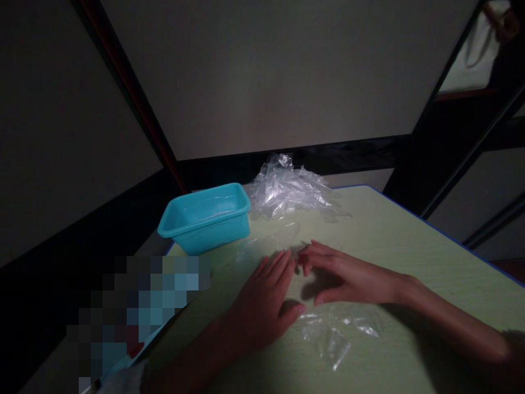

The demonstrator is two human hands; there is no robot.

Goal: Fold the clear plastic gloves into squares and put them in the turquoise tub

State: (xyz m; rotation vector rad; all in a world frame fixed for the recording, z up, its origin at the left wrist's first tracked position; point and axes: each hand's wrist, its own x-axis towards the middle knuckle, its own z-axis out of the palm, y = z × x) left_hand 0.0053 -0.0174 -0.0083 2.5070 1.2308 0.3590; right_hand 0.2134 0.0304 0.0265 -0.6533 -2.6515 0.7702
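My left hand (266, 298) lies palm down on the table with its fingers stretched out and its thumb apart. Its thumb tip is at the edge of a crumpled piece of thin clear plastic (332, 342); touching or just above it, I cannot tell. Facing it, my right hand (338, 273) has loosely bent fingers and a lowered thumb, with nothing visible between them. Beyond the fingertips another sheer piece of clear plastic (270, 241) is spread on the tabletop. Whether these pieces are bags or gloves is unclear.
A turquoise plastic basin (209, 232) stands at the table's left edge. Beside it is a heap of crumpled clear plastic (289, 189). The pale green table (410, 246) has a blue rim and meets a grey panel (279, 82) at the back. A blurred patch covers the lower left.
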